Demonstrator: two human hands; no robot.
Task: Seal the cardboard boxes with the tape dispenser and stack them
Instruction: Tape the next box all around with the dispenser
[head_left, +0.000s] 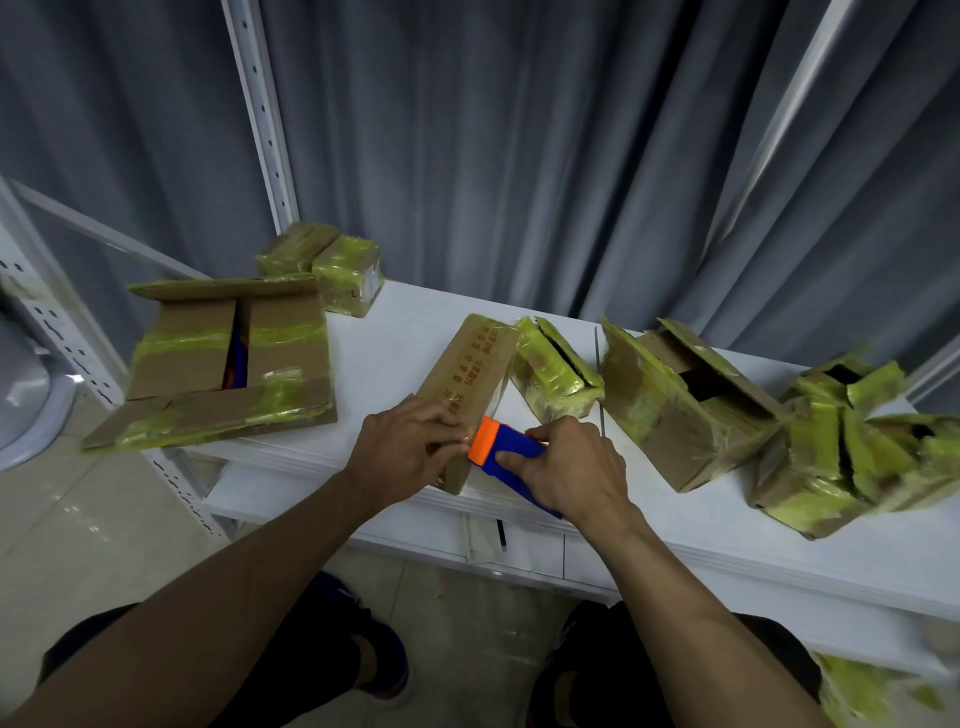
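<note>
Grey pleated curtains hang behind the white counter where we work, with a white slotted shelf post rising at its far left corner. Near the front edge lies the long narrow brown cardboard box with red print, angled away from us. Our left hand grips its near end, fingers curled over the top face. Our right hand holds the blue plastic tape dispenser, fingers wrapped tightly round its body, and the dispenser's orange head touches the box's near end just beside the left fingertips. To the left sits a large flat cardboard box with its flaps parted and streaks of yellow-green tape across it. Two small taped boxes stand behind it. To the right, several open boxes patched with the same tape crowd the counter.
</note>
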